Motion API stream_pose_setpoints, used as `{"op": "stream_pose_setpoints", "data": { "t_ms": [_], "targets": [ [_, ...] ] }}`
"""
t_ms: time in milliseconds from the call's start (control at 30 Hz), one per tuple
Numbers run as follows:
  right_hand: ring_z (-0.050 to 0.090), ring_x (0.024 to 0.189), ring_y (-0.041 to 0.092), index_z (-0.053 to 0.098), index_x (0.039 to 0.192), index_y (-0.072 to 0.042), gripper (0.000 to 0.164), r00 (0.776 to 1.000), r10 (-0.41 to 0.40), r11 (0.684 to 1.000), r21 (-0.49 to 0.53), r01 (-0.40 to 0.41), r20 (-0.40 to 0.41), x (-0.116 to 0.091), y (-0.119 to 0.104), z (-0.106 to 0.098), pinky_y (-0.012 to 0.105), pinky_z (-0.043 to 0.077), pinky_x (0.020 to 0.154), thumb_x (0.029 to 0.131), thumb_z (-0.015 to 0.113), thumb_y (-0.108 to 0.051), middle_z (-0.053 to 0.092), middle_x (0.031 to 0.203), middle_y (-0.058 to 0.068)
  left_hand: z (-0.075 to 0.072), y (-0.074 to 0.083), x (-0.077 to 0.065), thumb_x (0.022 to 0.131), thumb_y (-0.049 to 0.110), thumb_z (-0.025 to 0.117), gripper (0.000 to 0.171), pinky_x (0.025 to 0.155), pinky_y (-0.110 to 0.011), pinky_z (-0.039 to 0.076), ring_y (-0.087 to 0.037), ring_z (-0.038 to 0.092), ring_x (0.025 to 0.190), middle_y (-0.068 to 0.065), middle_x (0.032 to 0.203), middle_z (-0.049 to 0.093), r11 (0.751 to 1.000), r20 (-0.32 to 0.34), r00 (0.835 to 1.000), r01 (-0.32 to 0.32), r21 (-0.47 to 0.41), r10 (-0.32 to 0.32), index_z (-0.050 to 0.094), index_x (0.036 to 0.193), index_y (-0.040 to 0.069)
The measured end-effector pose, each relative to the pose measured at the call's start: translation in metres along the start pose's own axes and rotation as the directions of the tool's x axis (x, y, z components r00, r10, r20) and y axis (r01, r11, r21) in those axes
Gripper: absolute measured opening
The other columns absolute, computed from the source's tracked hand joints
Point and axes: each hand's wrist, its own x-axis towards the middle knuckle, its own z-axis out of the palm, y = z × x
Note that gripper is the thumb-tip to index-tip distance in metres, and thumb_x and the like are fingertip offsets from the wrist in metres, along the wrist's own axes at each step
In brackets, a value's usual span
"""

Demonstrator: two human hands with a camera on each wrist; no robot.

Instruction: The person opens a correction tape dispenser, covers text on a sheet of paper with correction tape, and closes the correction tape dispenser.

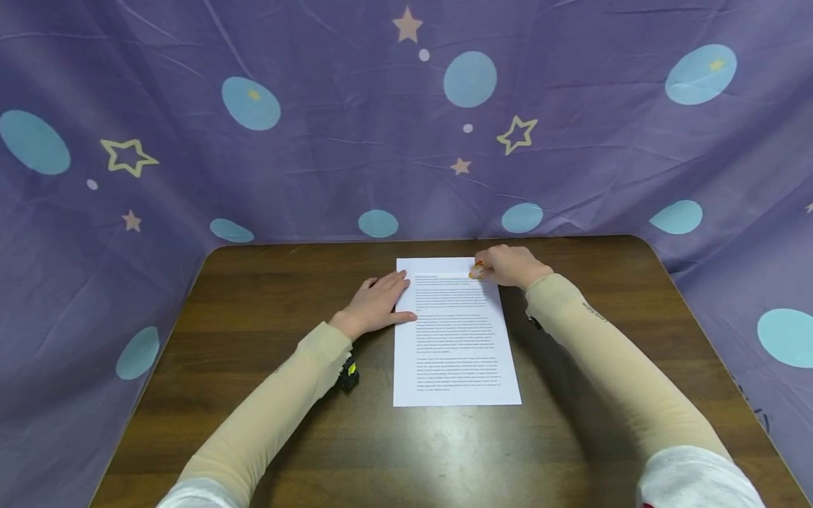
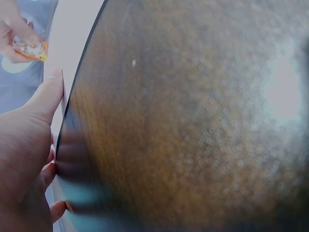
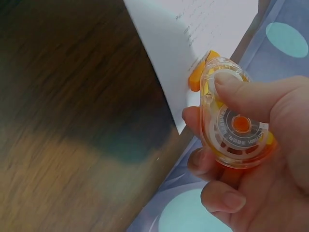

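Near the far right corner of the printed sheet [image 1: 454,346], your right hand [image 1: 513,267] grips a clear-and-orange tape dispenser [image 3: 236,126], the thumb on one face and fingers curled behind. Over the sheet's left edge, your left hand [image 1: 375,305] lies with its fingers extended, clamped on nothing. The dispenser is likely light, rigid and somewhat slippery, best held by its flat faces behind the tip. The sheet, lying on the table [image 1: 286,296], is probably thin, easily creased and best steadied near its edges.
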Motion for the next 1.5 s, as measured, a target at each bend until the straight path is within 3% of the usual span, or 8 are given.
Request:
{"op": "stream_pose_setpoints", "data": {
  "t_ms": [500, 933, 1133, 1500],
  "targets": [
    [0.068, 0.090, 0.028, 0.075, 0.115, -0.014, 0.017, 0.998, 0.061, 0.998, 0.006, -0.061, 0.013, -0.012, 0.021, -0.002, 0.051, 0.054, 0.070, 0.099, 0.069, -0.010, 0.074, 0.104, 0.007, -0.002, 0.001, 0.000, 0.100, 0.060, 0.060, 0.088, 0.124, -0.059, 0.020, -0.029, 0.020, 0.159, -0.015, 0.172, 0.022, 1.000, 0.000, 1.000, 0.000, 0.002, 0.000, 0.033, 0.162, 0.004],
    [0.065, 0.087, 0.025, 0.075, 0.111, -0.014, 0.013, 0.999, 0.048, 0.999, 0.013, -0.049, 0.008, -0.017, 0.016, -0.003, 0.050, 0.053, 0.073, 0.099, 0.070, -0.011, 0.073, 0.101, 0.006, 0.001, -0.002, 0.002, 0.100, 0.061, 0.059, 0.089, 0.125, -0.058, 0.017, -0.028, 0.018, 0.160, -0.014, 0.173, 0.020, 1.000, 0.012, 1.000, 0.009, 0.001, -0.009, 0.031, 0.163, 0.005],
    [0.061, 0.079, 0.022, 0.074, 0.105, -0.015, 0.007, 1.000, 0.006, 1.000, -0.025, -0.007, -0.016, -0.017, 0.012, -0.002, 0.045, 0.051, 0.067, 0.098, 0.074, -0.017, 0.071, 0.092, 0.003, 0.003, -0.003, 0.001, 0.101, 0.061, 0.058, 0.088, 0.124, -0.058, 0.019, -0.028, 0.017, 0.160, -0.014, 0.173, 0.020, 1.000, 0.012, 1.000, 0.003, 0.013, -0.003, 0.032, 0.163, 0.005],
    [0.062, 0.082, 0.023, 0.073, 0.113, -0.012, 0.025, 0.995, -0.086, 0.996, 0.035, 0.088, -0.050, -0.004, -0.006, -0.001, 0.047, 0.053, 0.070, 0.096, 0.078, -0.029, 0.069, 0.091, 0.003, 0.004, -0.003, 0.001, 0.100, 0.060, 0.059, 0.088, 0.124, -0.058, 0.019, -0.030, 0.018, 0.159, -0.014, 0.173, 0.020, 1.000, 0.004, 1.000, -0.006, 0.000, 0.006, 0.032, 0.163, 0.004]
  ]
}}
